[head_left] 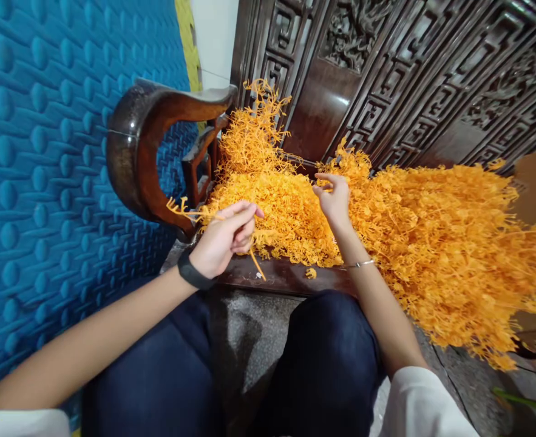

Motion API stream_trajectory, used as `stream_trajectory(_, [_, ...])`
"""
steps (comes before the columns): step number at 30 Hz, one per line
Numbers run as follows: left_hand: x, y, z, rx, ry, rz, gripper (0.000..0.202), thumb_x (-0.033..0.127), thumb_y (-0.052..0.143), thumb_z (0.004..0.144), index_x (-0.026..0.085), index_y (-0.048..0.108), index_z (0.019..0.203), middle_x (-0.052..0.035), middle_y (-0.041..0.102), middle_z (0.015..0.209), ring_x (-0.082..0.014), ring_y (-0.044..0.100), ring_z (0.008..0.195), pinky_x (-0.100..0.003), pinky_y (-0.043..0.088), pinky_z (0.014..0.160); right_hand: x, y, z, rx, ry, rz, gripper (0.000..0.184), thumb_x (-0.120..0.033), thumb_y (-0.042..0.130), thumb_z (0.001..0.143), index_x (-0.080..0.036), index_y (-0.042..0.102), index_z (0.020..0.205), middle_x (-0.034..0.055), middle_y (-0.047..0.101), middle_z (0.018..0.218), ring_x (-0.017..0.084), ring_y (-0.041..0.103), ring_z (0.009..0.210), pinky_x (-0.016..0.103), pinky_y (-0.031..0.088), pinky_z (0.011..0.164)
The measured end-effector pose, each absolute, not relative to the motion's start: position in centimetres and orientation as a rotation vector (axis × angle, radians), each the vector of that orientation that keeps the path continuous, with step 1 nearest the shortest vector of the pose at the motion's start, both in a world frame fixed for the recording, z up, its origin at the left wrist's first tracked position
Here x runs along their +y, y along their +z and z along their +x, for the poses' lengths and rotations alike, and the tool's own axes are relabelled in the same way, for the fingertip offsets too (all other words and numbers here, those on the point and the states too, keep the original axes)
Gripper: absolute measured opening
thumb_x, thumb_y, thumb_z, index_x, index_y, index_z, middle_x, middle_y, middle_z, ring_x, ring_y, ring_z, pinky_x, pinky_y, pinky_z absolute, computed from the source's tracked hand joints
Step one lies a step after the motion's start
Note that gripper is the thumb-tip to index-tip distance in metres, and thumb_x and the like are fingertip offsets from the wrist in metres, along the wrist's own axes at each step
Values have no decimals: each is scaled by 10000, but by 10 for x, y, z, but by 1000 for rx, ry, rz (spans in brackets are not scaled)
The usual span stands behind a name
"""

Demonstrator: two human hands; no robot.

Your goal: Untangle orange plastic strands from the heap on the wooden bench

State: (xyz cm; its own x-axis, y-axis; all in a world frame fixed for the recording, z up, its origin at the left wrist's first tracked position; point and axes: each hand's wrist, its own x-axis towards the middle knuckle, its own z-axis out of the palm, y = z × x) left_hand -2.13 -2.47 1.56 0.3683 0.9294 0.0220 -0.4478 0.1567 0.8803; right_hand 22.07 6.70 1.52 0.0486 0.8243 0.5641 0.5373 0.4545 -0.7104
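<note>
A big heap of orange plastic sprigs [431, 243] covers the seat of a dark carved wooden bench [286, 276]. My left hand [226, 237], with a black band on the wrist, is closed on a thin orange sprig stem [190, 212] that sticks out to the left and below the fist. My right hand [334, 197], a thin bracelet on its wrist, rests on top of the heap with its fingers loosely spread and nothing gripped in them.
The bench's curved armrest [135, 145] stands at the left, and its carved backrest [408, 73] rises behind the heap. A blue padded wall [44, 152] fills the left side. My knees in dark trousers [322, 358] are below, over a grey stone floor [244, 340].
</note>
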Motion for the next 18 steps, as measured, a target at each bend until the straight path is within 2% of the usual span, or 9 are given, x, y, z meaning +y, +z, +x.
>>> stream_trajectory(2, [-13,24,-17,582,1109,969,175,199,446,873,153,539,732,94,269,423,-26,159,337,-133,160,346,41,25,202,-1578,257,-1188,54,-275,600,754,-230,604,784,17,576,855,128,464,737,323,367,709])
stream_trajectory(4, [-3,32,-13,538,1142,985,186,181,434,877,147,537,726,95,265,420,-24,155,329,-135,155,342,13,35,180,-1765,413,-1082,162,-340,513,838,-217,617,824,19,602,822,138,526,757,320,404,693])
stream_trajectory(5, [0,35,-12,520,1156,993,186,182,434,877,146,538,727,96,265,420,-23,155,326,-135,155,340,2,39,169,-1873,386,-1000,150,-343,538,830,-223,621,863,19,609,872,142,540,810,318,415,718])
stream_trajectory(6, [1,36,-10,506,1168,999,187,184,437,877,147,534,722,96,267,419,-22,156,323,-135,156,339,-8,42,160,-1976,328,-935,161,-343,579,807,-233,621,918,20,608,905,150,542,860,318,423,736])
stream_trajectory(8, [1,37,-7,500,1192,995,184,178,444,874,153,512,705,95,284,418,-21,166,322,-135,159,337,-19,44,148,-2112,129,-855,299,-315,639,768,-246,592,1055,43,584,1001,172,513,963,336,422,796])
stream_trajectory(10, [-1,33,-5,520,1195,968,177,168,454,868,159,486,695,96,293,414,-22,178,322,-135,156,338,-23,42,142,-2178,-82,-845,358,-282,631,777,-237,569,1127,77,556,1054,191,485,992,366,408,822])
stream_trajectory(13, [-5,23,-3,516,1127,955,170,183,455,874,156,488,710,100,286,406,-23,181,319,-141,143,340,-19,37,141,-2169,-176,-825,146,-222,599,802,-212,640,942,72,584,960,180,507,898,370,391,796])
stream_trajectory(15, [-5,17,-4,504,1084,959,187,189,435,887,151,490,712,99,280,406,-25,178,317,-147,132,340,-14,36,144,-2065,6,-823,36,-185,599,797,-193,628,777,34,601,810,146,530,789,337,396,745])
stream_trajectory(18, [-5,11,-7,552,1081,926,216,171,400,900,146,477,699,102,260,411,-24,163,317,-150,127,340,-5,33,152,-1713,421,-874,69,-166,613,769,-181,587,706,-14,562,680,94,504,634,266,390,617])
